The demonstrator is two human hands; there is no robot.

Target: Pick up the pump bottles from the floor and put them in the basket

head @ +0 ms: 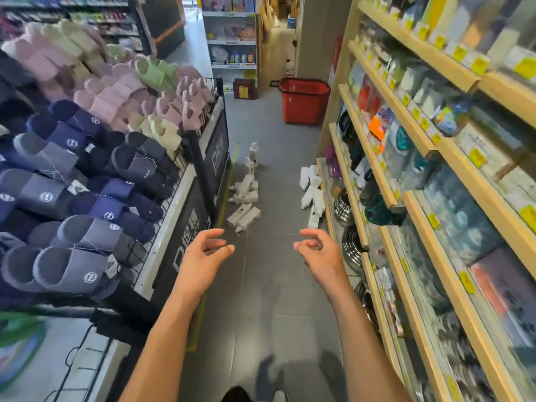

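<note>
Several white pump bottles lie scattered on the grey aisle floor. One cluster [245, 195] runs along the foot of the slipper stand on the left, another cluster [311, 192] rests against the base of the right shelf. A red basket [304, 101] stands on the floor farther down the aisle, beyond both clusters. My left hand [203, 256] and my right hand [319, 253] are stretched forward above the floor, short of the nearest bottles, fingers apart and curled, holding nothing.
A wire display rack of slippers [87, 158] lines the left side. Wooden shelves [435, 198] packed with goods line the right, with metal pans [348, 242] on the low shelf. A dark red box [246, 89] stands at the aisle's far end.
</note>
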